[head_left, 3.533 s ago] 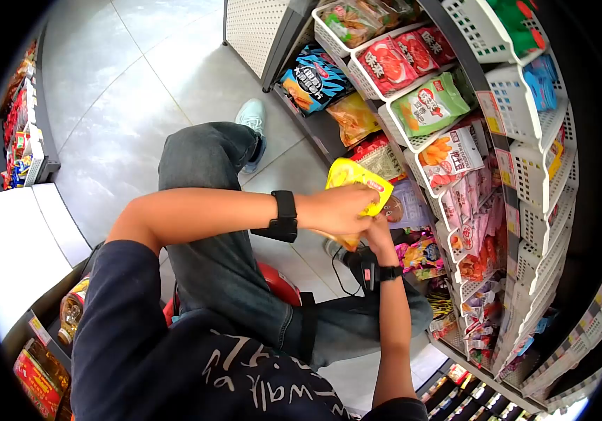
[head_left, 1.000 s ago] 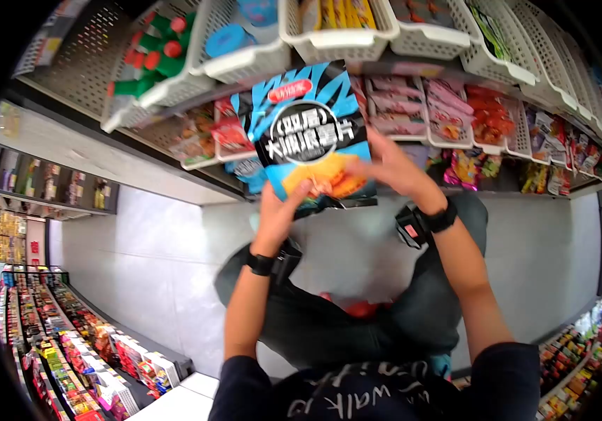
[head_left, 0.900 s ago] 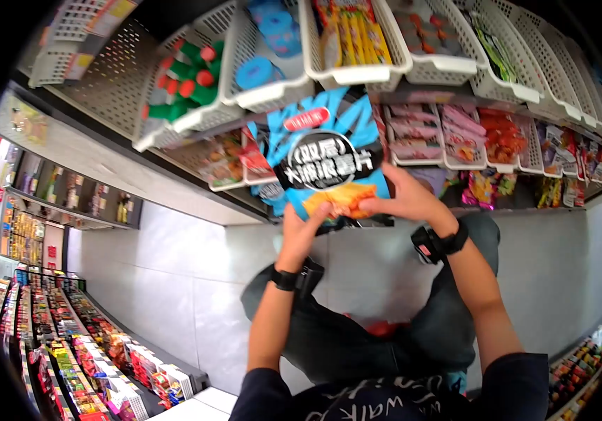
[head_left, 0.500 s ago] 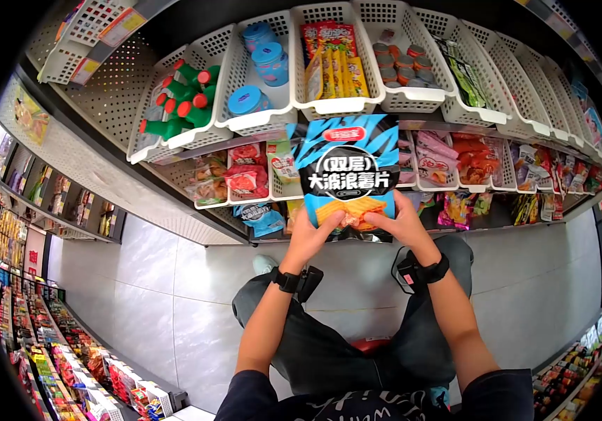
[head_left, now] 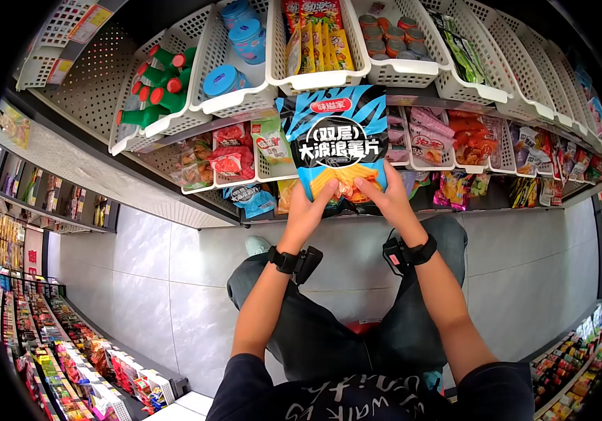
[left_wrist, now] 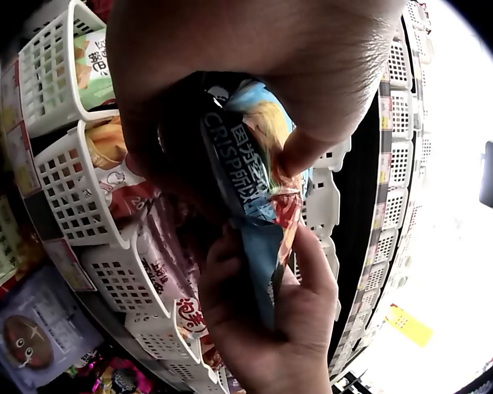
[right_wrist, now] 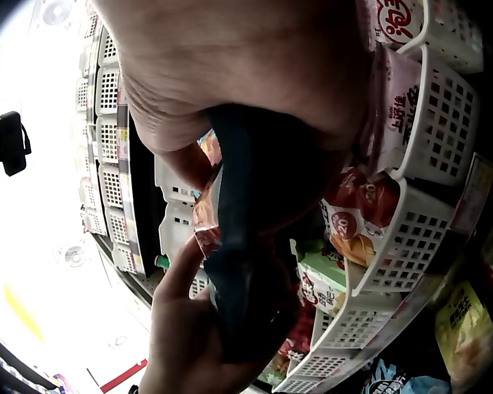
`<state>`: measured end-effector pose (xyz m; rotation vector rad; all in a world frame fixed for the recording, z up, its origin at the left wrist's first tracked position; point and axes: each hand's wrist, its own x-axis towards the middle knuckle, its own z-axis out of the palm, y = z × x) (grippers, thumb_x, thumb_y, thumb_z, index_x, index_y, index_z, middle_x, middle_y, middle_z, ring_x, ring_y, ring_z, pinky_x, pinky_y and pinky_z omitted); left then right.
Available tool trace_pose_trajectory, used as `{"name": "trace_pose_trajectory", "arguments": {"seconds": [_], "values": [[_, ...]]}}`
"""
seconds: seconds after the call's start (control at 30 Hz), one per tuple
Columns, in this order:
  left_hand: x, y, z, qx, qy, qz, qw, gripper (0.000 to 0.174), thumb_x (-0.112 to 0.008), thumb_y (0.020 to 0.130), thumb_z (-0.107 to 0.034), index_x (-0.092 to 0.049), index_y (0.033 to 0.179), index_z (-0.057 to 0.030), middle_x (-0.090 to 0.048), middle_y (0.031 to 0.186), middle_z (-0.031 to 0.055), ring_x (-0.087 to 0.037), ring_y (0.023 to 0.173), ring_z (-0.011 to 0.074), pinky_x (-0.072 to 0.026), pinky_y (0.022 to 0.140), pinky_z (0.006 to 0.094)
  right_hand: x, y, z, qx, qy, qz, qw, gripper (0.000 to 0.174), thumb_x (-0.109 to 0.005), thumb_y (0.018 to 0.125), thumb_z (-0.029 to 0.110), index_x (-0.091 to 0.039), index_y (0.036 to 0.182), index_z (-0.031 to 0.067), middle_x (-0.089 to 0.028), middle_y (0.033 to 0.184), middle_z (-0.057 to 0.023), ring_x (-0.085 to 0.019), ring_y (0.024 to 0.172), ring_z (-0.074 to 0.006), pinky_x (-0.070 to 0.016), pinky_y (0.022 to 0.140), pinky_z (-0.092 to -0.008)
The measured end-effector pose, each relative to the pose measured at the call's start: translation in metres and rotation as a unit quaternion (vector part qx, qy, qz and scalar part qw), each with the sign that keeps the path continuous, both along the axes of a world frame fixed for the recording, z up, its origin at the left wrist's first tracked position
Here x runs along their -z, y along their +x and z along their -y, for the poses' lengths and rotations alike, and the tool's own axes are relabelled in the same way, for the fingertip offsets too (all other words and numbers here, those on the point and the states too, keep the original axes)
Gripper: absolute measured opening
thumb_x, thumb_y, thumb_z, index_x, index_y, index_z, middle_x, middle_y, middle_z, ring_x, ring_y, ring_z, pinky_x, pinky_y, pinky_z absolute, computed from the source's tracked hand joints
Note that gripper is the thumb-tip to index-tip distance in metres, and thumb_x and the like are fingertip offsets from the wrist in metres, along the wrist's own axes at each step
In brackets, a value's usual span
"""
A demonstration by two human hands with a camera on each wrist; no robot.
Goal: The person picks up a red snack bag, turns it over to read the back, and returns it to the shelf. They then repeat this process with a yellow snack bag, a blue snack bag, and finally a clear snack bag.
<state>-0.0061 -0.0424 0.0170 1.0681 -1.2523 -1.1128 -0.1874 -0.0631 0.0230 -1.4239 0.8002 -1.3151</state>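
Observation:
A blue and black bag of potato chips (head_left: 340, 137) is held up in front of the shelf in the head view, its printed front facing me. My left hand (head_left: 308, 210) grips its lower left side, thumb on the front. At the lower right side my right hand (head_left: 393, 203) holds it the same way, and the two thumbs point toward each other. In the left wrist view the chip bag (left_wrist: 259, 172) is seen from its edge, between both hands. The right wrist view shows the bag's dark side (right_wrist: 238, 197), with the fingers behind it partly hidden.
White baskets on the upper shelf hold green bottles with red caps (head_left: 162, 88), blue jars (head_left: 225, 81) and yellow packets (head_left: 320, 49). Lower baskets carry pink packs (head_left: 430, 133) and red packs (head_left: 233, 161). Another blue chip bag (head_left: 250, 200) lies on the bottom shelf. Grey floor tiles (head_left: 202, 252) lie below.
A yellow packet was in the hands at first; now they hold the blue chip bag. The head view has turned to face the shelf. Lately the bag has been brought upright and steady.

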Motion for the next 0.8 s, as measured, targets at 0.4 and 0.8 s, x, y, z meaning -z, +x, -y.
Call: {"name": "trace_pose_trajectory", "arguments": {"seconds": [0.4, 0.8], "values": [[0.0001, 0.0001, -0.0048, -0.009, 0.007, 0.032, 0.999, 0.034, -0.067, 0.086, -0.026, -0.056, 0.103, 0.0013, -0.063, 0.096, 0.0065, -0.059, 0.085, 0.0109, -0.047, 0.076, 0.0268, 0.0006, -0.0003, -0.0029, -0.011, 0.042, 0.028, 0.999, 0.032, -0.064, 0.087, 0.018, -0.052, 0.111, 0.0001, -0.059, 0.104, -0.004, -0.054, 0.091, -0.0082, -0.0449, 0.081, -0.0244], [0.0012, 0.0032, -0.0058, 0.0, 0.007, 0.021, 1.0, 0.03, -0.065, 0.087, -0.023, -0.055, 0.102, 0.0017, -0.063, 0.096, 0.0062, -0.059, 0.086, 0.0107, -0.0472, 0.076, 0.026, 0.0018, 0.0043, -0.0053, -0.002, 0.031, 0.026, 0.999, 0.033, -0.063, 0.088, 0.02, -0.052, 0.111, 0.0002, -0.06, 0.103, -0.0032, -0.054, 0.091, -0.0077, -0.0446, 0.081, -0.0243]]}}
